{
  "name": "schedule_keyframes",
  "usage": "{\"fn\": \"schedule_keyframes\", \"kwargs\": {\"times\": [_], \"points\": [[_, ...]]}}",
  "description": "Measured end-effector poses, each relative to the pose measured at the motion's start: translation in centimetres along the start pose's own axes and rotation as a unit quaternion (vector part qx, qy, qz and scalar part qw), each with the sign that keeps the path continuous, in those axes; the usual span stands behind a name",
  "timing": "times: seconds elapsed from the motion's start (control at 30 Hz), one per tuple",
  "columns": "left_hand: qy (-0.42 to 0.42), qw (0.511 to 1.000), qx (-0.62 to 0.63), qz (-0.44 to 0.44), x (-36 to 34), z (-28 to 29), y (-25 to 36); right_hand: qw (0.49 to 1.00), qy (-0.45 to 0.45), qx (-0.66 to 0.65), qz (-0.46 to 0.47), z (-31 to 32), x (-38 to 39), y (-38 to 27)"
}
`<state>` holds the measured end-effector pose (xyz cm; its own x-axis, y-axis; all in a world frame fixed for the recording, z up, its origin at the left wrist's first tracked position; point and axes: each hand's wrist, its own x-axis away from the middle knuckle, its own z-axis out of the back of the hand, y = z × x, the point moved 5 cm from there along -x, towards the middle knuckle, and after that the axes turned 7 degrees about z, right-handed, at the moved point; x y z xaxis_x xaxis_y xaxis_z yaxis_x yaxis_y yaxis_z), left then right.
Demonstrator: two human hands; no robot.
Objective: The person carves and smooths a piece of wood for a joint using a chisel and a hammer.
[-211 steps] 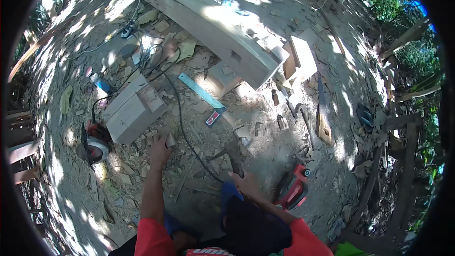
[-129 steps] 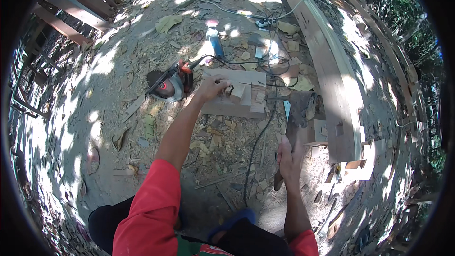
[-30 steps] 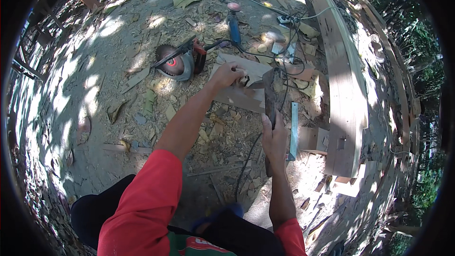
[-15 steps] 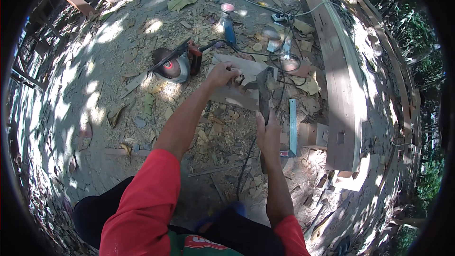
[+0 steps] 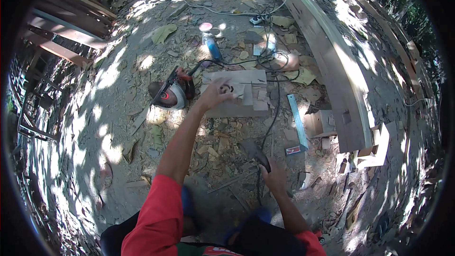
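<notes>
My left hand (image 5: 217, 94) is curled, thumb and fingers apart, round the left side of a small pale wood piece (image 5: 240, 89). Dark curved marks show between the fingers. Under it, flat on the ground, lies a wider wooden board (image 5: 232, 113). My right hand (image 5: 276, 176), closer to me, is closed on a dark long-handled tool (image 5: 259, 157). Motion blurs the tool's head, so its exact kind cannot be made out. Left of the board rests a circular saw (image 5: 171, 92) with a red-and-black handle.
A carpenter's square (image 5: 297, 123) lies right of the board. Beyond it runs a long thick timber beam (image 5: 322, 52) with a notch. A blue bottle (image 5: 212, 47) stands behind the board. The saw's black cord (image 5: 271, 130) trails past the board's right side among leaves and wood chips.
My right hand has drawn the tool back from the board toward me. The left hand's fingers have spread from a pinch to a wider hold. The whole view has shifted.
</notes>
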<state>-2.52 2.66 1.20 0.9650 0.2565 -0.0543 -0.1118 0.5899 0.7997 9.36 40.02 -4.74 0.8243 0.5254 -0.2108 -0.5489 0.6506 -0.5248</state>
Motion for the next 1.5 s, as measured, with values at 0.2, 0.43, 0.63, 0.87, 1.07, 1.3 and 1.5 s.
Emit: {"fn": "schedule_keyframes", "kwargs": {"times": [0.2, 0.43, 0.63, 0.87, 1.07, 1.3, 1.5], "points": [[-0.057, 0.953, -0.296, -0.036, 0.4, 0.0, 3.4, 0.996, 0.014, 0.07, 0.046, -3.3, -0.1, 1.1], [0.011, 0.972, -0.227, -0.055, 4.1, 0.1, 6.3, 0.94, 0.043, -0.314, -0.129, -1.9, -19.2, -6.3], [0.014, 0.996, -0.037, -0.078, 5.7, -0.3, 7.2, 0.859, 0.106, -0.492, -0.091, -0.5, -18.3, -8.0], [0.07, 0.996, 0.047, 0.021, -1.1, -0.7, 5.9, 0.658, 0.205, -0.686, -0.234, 8.4, -10.4, -1.1], [0.05, 0.983, -0.08, 0.159, -2.9, -1.2, -0.4, 0.705, 0.124, -0.544, -0.438, 9.9, -2.7, -8.3], [0.281, 0.957, -0.065, -0.001, -0.7, -0.1, 7.2, 0.848, 0.068, -0.386, -0.357, 16.1, -2.4, -10.6], [-0.246, 0.839, 0.478, 0.081, 7.3, -10.1, 20.9, 0.925, 0.202, -0.263, -0.187, 20.9, -2.6, -7.9]]}}
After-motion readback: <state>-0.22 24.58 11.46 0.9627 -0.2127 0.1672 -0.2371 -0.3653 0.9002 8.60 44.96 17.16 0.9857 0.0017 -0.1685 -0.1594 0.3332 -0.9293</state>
